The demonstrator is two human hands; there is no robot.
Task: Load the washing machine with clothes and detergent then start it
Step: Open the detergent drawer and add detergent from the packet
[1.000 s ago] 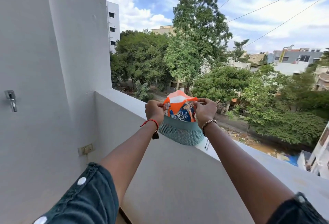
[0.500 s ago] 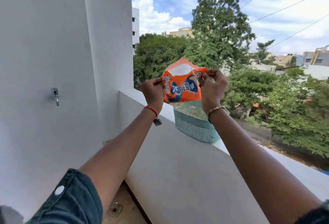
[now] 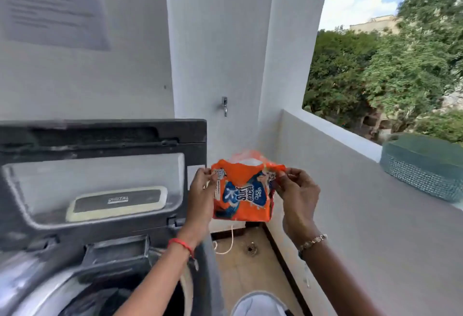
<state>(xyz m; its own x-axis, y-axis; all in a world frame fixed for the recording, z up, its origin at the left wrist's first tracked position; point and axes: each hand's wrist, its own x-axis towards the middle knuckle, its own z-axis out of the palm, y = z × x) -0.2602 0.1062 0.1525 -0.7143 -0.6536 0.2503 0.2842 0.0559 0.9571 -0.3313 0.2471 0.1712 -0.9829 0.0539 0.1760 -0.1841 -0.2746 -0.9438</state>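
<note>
An orange detergent packet [image 3: 244, 191] with blue print hangs upright in the air, its top edge torn and spread apart. My left hand [image 3: 201, 194] pinches its left top corner and my right hand [image 3: 295, 191] pinches its right top corner. The top-loading washing machine [image 3: 50, 273] fills the lower left, its dark lid [image 3: 100, 172] raised upright. The drum opening [image 3: 110, 298] looks dark, and I cannot tell what lies in it. The packet is to the right of the lid, over the floor.
A teal woven basket [image 3: 423, 177] sits on the balcony parapet [image 3: 333, 130] at the right. A metal tap [image 3: 224, 105] juts from the white wall behind the packet. On the tiled floor [image 3: 240, 268] lie a drain and a white cord.
My view has swung left from the parapet and trees to the washing machine. The packet, still in both hands, has come away from above the basket and now hangs beside the raised lid.
</note>
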